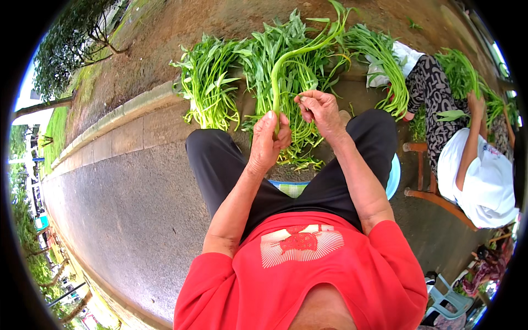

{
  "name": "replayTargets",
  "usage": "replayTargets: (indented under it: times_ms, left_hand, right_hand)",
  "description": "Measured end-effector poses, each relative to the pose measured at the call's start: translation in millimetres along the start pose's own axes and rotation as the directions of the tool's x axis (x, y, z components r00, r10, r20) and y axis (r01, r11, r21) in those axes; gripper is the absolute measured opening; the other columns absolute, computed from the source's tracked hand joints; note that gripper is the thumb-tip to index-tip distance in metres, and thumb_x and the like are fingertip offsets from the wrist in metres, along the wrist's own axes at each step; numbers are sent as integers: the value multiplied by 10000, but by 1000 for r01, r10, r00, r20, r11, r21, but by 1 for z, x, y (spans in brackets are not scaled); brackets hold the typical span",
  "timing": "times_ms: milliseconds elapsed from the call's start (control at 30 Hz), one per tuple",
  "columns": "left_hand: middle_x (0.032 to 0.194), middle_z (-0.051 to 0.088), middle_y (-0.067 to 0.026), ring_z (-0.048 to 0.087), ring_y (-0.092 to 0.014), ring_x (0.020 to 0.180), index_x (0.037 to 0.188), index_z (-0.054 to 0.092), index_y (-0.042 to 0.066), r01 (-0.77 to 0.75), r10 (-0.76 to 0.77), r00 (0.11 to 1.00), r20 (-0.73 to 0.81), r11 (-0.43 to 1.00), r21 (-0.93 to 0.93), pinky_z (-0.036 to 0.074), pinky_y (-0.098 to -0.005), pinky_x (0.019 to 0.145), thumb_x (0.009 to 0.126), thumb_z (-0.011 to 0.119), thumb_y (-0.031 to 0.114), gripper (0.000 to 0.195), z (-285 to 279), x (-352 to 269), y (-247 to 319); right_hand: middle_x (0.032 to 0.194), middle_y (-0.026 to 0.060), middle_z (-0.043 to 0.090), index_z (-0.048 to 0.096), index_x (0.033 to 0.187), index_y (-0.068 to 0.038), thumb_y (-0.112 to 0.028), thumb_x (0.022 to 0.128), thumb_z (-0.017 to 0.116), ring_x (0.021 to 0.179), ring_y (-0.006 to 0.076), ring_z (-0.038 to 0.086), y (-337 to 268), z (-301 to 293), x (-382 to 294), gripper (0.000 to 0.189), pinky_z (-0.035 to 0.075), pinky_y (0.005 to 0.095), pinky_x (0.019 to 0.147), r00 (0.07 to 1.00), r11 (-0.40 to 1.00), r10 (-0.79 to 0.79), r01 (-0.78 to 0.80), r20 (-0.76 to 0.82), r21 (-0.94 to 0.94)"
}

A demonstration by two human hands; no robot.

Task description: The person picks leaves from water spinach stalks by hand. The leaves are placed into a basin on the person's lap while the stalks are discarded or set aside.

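Note:
My left hand (270, 142) grips the lower end of a long green stem (277, 74), likely water spinach, between thumb and fingers. The stem rises from the fist and bends to the upper right, ending in leaves. Just right of it, my right hand (321, 113) is raised with curled fingers, thumb near the forefinger. Whether a small bit is pinched there is too unclear to tell. Beneath both hands, between my knees, lies a large pile of leafy greens (264, 57), its pale stems towards me. A second bunch (212, 86) lies to its left.
Another bunch (390, 70) lies at the right, partly over a white sheet or bag (373, 74). Beside me a person in a white shirt (474, 177) sits on a wooden chair (441, 206), holding greens (458, 72). A stone kerb (123, 109) runs along the left.

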State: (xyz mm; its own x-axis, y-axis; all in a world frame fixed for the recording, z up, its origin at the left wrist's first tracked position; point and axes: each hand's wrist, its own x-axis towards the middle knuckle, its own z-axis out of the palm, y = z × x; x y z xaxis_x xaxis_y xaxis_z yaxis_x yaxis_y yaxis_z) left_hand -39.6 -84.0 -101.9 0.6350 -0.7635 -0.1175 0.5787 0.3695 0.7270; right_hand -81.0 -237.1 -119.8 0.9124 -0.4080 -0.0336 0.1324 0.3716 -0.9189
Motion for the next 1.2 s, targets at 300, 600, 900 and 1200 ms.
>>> replayTargets:
  times_ms: [300, 600, 900, 1200]
  left_hand:
    - [541, 372, 23, 273, -38, 443, 773, 460, 65, -196, 191, 980, 50, 972, 134, 235, -192, 415, 925, 387, 324, 308, 14, -9, 7]
    - [514, 356, -4, 305, -75, 439, 782, 436, 38, -320, 311, 936, 166, 947, 29, 252, -225, 420, 917, 386, 341, 335, 31, -29, 8]
    - [555, 362, -9, 305, -93, 447, 801, 425, 51, -185, 192, 979, 73, 978, -93, 264, -236, 433, 917, 372, 350, 325, 22, -31, 5]
    - [540, 363, 8, 278, -57, 446, 805, 440, 55, -284, 282, 959, 39, 955, 82, 242, -211, 424, 929, 361, 296, 282, 10, -28, -1]
  right_hand:
    - [614, 46, 497, 548, 744, -9, -48, 760, 496, 433, 116, 427, 3, -46, 17, 68, 334, 245, 388, 852, 904, 206, 22, -481, 427]
    - [750, 120, 587, 557, 907, 0, -84, 828, 492, 554, 172, 550, 38, -69, 14, 133, 472, 299, 500, 907, 864, 280, -95, -314, 494]
    - [764, 123, 599, 558, 940, 2, -193, 865, 462, 579, 194, 566, 18, -45, 17, 231, 448, 305, 493, 981, 764, 170, -69, -97, 641]
    - [740, 74, 592, 572, 937, -16, -109, 828, 547, 547, 120, 518, 18, -35, 4, 145, 380, 221, 436, 961, 909, 265, -276, 78, 312]
